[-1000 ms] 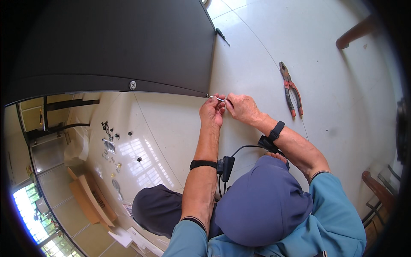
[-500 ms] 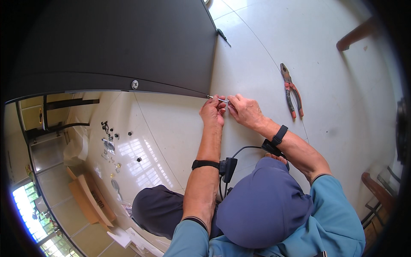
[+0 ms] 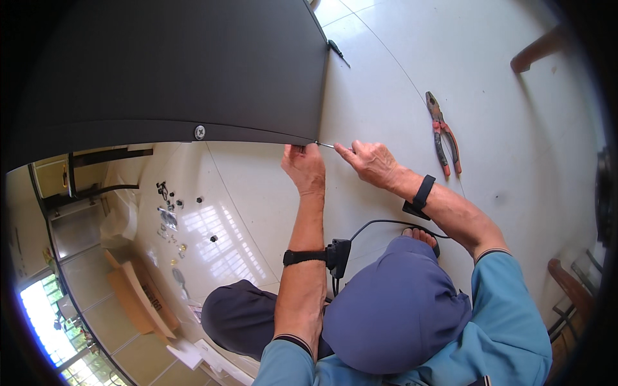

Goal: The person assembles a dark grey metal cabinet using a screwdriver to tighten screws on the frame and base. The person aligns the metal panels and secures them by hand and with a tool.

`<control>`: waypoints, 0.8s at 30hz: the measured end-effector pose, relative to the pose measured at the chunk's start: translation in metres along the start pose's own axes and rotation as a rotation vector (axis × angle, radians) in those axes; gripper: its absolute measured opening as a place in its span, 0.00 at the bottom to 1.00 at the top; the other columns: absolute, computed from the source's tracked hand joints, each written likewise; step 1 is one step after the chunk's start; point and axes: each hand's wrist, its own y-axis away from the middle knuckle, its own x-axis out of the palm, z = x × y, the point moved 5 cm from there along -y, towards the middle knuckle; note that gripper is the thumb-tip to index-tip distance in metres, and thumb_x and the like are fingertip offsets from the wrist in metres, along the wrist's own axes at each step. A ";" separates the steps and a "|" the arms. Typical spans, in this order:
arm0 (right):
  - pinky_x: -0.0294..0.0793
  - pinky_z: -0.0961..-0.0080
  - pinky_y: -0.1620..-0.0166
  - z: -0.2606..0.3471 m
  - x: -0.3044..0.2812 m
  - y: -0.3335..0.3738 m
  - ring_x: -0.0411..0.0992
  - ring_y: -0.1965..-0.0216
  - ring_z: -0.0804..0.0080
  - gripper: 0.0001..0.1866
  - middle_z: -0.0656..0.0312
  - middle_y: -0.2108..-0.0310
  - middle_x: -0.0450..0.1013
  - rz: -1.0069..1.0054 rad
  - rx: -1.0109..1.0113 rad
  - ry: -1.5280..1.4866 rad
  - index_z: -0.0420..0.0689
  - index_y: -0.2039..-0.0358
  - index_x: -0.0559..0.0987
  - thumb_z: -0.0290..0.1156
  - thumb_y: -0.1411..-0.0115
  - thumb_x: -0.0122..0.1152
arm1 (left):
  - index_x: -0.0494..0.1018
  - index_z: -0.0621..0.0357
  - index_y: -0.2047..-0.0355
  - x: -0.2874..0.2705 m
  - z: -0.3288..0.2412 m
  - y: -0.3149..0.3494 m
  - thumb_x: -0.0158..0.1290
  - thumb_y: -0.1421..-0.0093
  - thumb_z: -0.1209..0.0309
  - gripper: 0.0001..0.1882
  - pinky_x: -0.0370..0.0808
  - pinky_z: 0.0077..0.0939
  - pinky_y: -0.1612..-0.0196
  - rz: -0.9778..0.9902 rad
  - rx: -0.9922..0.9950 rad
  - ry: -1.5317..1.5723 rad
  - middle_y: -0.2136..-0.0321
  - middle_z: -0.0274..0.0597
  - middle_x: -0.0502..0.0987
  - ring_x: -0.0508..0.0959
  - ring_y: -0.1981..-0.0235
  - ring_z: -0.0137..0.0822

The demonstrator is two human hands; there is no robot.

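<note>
A large dark panel [image 3: 180, 71] fills the upper left, with a cross-slotted metal fastener [image 3: 200, 132] in its near edge strip. At the panel's near right corner, my left hand [image 3: 305, 170] grips the edge, its fingertips partly hidden against it. My right hand [image 3: 373, 162] is closed on a screwdriver [image 3: 327, 145]; its handle is mostly covered by my fingers. The thin metal shaft points left and its tip meets a small screw [image 3: 317, 142] at the corner, right beside my left fingers.
Pliers with red and black handles [image 3: 444, 136] lie on the tiled floor to the right. Another small screwdriver [image 3: 338, 53] is by the panel's far right edge. Small dark hardware pieces [image 3: 168, 217] and a cardboard box [image 3: 138, 293] are on the left. A wooden leg [image 3: 537, 51] stands far right.
My left hand has moved left, off the screwdriver shaft and onto the panel's edge. My right hand keeps the screwdriver, now with its tip at the corner screw.
</note>
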 end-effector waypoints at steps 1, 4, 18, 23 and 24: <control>0.76 0.70 0.75 0.002 0.002 0.000 0.72 0.78 0.65 0.24 0.57 0.77 0.69 0.030 0.042 -0.040 0.44 0.44 0.74 0.23 0.42 0.56 | 0.74 0.69 0.68 -0.004 0.002 -0.001 0.51 0.45 0.82 0.05 0.71 0.23 0.62 -0.008 -0.059 -0.017 0.72 0.35 0.77 0.73 0.71 0.29; 0.71 0.74 0.79 -0.018 0.034 0.010 0.67 0.82 0.74 0.20 0.60 0.80 0.67 0.035 0.316 -0.525 0.43 0.44 0.74 0.24 0.37 0.52 | 0.73 0.69 0.71 0.007 -0.005 0.002 0.51 0.44 0.79 0.04 0.69 0.24 0.64 0.015 -0.161 0.017 0.75 0.34 0.76 0.71 0.72 0.28; 0.71 0.67 0.77 -0.038 0.012 -0.014 0.71 0.82 0.65 0.12 0.60 0.80 0.73 -0.034 0.396 -0.713 0.42 0.66 0.79 0.39 0.38 0.61 | 0.75 0.65 0.75 -0.002 -0.002 -0.007 0.52 0.45 0.75 0.06 0.69 0.30 0.60 0.117 -0.116 -0.051 0.75 0.44 0.76 0.74 0.70 0.37; 0.56 0.80 0.88 -0.018 0.036 -0.001 0.55 0.90 0.82 0.11 0.70 0.84 0.65 0.654 1.266 -2.024 0.42 0.60 0.77 0.36 0.31 0.52 | 0.74 0.67 0.77 -0.011 0.001 -0.011 0.52 0.46 0.76 0.06 0.68 0.27 0.64 0.103 -0.127 -0.105 0.76 0.40 0.76 0.73 0.71 0.30; 0.56 0.80 0.88 -0.016 0.037 -0.005 0.55 0.90 0.82 0.11 0.70 0.84 0.65 0.655 1.255 -2.021 0.42 0.60 0.77 0.36 0.31 0.52 | 0.74 0.67 0.77 -0.015 0.008 -0.015 0.52 0.46 0.76 0.06 0.68 0.27 0.64 0.098 -0.119 -0.104 0.76 0.40 0.76 0.73 0.71 0.30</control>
